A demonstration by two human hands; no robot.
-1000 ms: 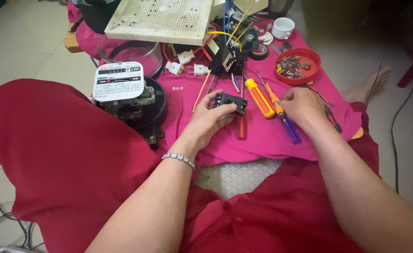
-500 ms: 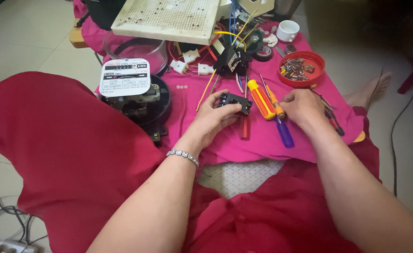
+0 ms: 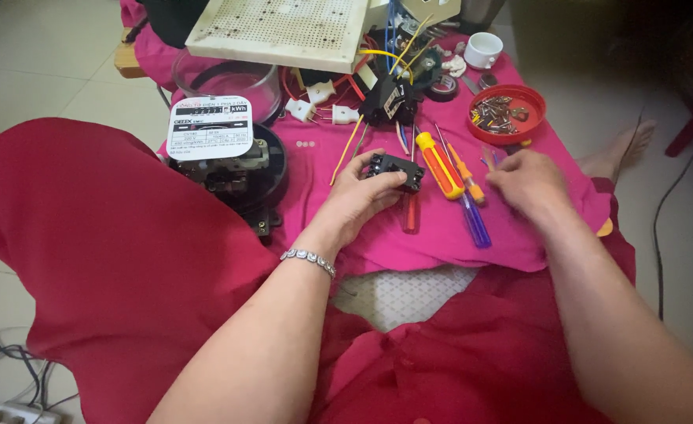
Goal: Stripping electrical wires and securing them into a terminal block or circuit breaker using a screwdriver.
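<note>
My left hand [image 3: 358, 200] grips a small black terminal block [image 3: 394, 169] just above the pink cloth [image 3: 441, 235], a beaded bracelet on its wrist. My right hand [image 3: 526, 182] rests on the cloth to the right, fingers curled; whether it holds anything is hidden. Between the hands lie a yellow-and-red screwdriver with a blue shaft [image 3: 450, 182], a smaller orange one [image 3: 467, 174] and a red-handled one [image 3: 411, 212].
A round black electricity meter with a white label [image 3: 222, 155] sits at the left. A red bowl of screws [image 3: 507, 114], a white cup [image 3: 483, 49], a perforated white board [image 3: 284, 27], tangled wires and white plugs [image 3: 327, 106] lie behind. Cables run over the tiled floor at the right and lower left.
My right hand has moved right, away from the screwdrivers. My left hand still holds the black block, lifted slightly toward the middle.
</note>
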